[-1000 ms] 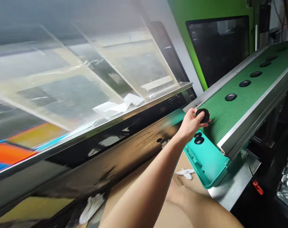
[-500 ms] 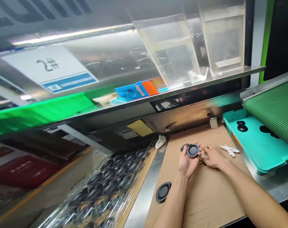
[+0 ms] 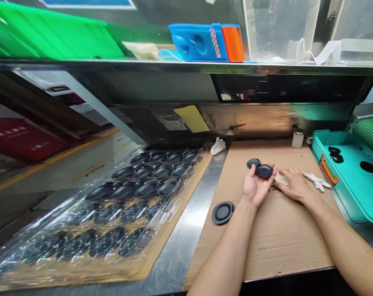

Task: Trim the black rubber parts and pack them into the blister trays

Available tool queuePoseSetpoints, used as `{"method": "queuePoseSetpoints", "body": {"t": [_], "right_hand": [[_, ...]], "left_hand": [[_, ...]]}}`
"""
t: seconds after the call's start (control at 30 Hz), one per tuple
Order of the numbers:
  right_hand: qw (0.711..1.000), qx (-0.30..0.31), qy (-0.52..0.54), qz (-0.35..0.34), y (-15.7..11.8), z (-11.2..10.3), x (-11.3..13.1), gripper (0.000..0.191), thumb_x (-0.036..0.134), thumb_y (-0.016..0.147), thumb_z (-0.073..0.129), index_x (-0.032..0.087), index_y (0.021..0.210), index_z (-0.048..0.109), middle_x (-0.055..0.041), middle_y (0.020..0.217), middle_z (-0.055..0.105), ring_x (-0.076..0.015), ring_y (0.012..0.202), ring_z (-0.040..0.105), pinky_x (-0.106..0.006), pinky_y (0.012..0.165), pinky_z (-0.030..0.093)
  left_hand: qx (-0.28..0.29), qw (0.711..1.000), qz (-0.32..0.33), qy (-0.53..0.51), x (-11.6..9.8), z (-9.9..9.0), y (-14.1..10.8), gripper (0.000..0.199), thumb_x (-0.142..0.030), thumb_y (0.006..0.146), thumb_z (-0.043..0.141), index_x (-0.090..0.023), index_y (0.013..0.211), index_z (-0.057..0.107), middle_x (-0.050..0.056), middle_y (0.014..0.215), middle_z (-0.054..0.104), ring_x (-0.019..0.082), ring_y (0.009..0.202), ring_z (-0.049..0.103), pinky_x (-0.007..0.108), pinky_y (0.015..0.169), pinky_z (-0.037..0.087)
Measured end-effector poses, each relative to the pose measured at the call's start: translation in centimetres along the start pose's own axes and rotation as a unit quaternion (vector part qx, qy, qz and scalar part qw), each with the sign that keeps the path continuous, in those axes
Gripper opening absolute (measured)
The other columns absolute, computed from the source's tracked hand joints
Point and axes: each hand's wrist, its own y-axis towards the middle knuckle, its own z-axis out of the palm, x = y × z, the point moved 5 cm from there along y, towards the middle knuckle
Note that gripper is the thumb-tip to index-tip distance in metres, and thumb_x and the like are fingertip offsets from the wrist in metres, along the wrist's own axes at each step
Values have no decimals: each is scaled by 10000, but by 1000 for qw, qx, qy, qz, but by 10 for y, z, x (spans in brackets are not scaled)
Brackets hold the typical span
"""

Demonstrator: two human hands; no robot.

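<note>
My left hand (image 3: 256,187) is closed around the edge of a round black plastic lid-like piece (image 3: 264,170), held with its ringed face up. Behind it, a second black disc (image 3: 253,163) overlaps it in view; I cannot tell whether the two are joined. My right hand (image 3: 293,184) rests low over the cardboard, fingers apart, beside and partly over a small off-white pad (image 3: 281,177). Thin dark bits (image 3: 275,187) lie near its thumb. Another round black piece (image 3: 222,212) lies flat on the cardboard (image 3: 285,234), left of my left forearm.
Left is a clear plastic tray (image 3: 149,257) with rows of black round pieces. A turquoise bin (image 3: 353,193) with several black parts stands right, near a green conveyor (image 3: 371,131). White gloves (image 3: 317,181), a small bottle (image 3: 298,138) and a metal shelf edge (image 3: 186,67) are around.
My view has levelled and turned left and down, bringing more of the tray into sight. My left hand still holds the black piece; my right hand stays beside the pad.
</note>
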Motion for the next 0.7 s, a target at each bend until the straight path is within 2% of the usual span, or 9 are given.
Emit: {"method": "queuePoseSetpoints", "body": {"t": [0.07, 0.2, 0.27, 0.37, 0.47, 0.57, 0.7], "right_hand": [[998, -15, -59, 18, -1, -14, 2, 367, 466, 958, 535, 250, 1228, 659, -95, 1167, 655, -272, 1107, 539, -398, 951, 413], [963, -74, -215, 144, -9, -44, -23, 291, 291, 942, 491, 189, 1120, 697, -187, 1149, 663, -350, 1085, 558, -460, 866, 429], [952, -50, -242, 183, -11, -49, -42, 238, 243, 898, 530, 180, 1037, 712, -203, 1041, 689, -354, 999, 604, -445, 794, 451], [960, -9, -190, 205, -10, -50, -58, 194, 203, 893, 518, 197, 906, 712, -168, 869, 711, -303, 848, 661, -392, 723, 466], [983, -56, -53, 164, -3, -55, -44, 203, 240, 935, 498, 210, 978, 694, -109, 897, 734, -251, 857, 684, -338, 746, 476], [984, -118, 93, 97, 0, -59, -12, 208, 309, 947, 530, 204, 1062, 669, -66, 948, 742, -201, 863, 685, -290, 765, 481], [982, -121, 147, 3, -1, -55, 20, 187, 277, 955, 519, 205, 948, 692, -58, 933, 730, -180, 861, 657, -274, 778, 465]], "left_hand": [[5, 1000, -5, -5, 0, 0, -1, 401, -383, 1027, 377, -79, 1031, 638, 193, 1055, 697, 268, 1022, 709, 359, 829, 618], [15, 1000, -3, 7, -3, 0, -2, 393, -369, 1022, 379, -86, 1087, 643, 187, 1123, 698, 274, 1014, 710, 372, 810, 613], [22, 1000, 2, 17, -4, 0, -1, 387, -362, 1021, 377, -100, 1106, 649, 173, 1127, 703, 273, 992, 713, 368, 777, 610], [27, 999, 10, 20, -5, 0, 0, 390, -365, 1019, 378, -101, 1097, 655, 169, 1119, 707, 272, 980, 715, 362, 775, 603], [25, 999, 12, 26, -3, -1, 0, 387, -370, 1019, 382, -104, 1086, 655, 163, 1106, 713, 268, 966, 720, 364, 794, 606], [9, 999, -11, 50, 3, -2, 1, 438, -406, 1029, 357, -84, 1056, 653, 178, 1046, 722, 245, 900, 731, 331, 766, 615], [-18, 989, -68, 133, 18, -6, 1, 595, -522, 1024, 305, -51, 929, 656, 175, 816, 711, 172, 641, 696, 221, 560, 583]]}}
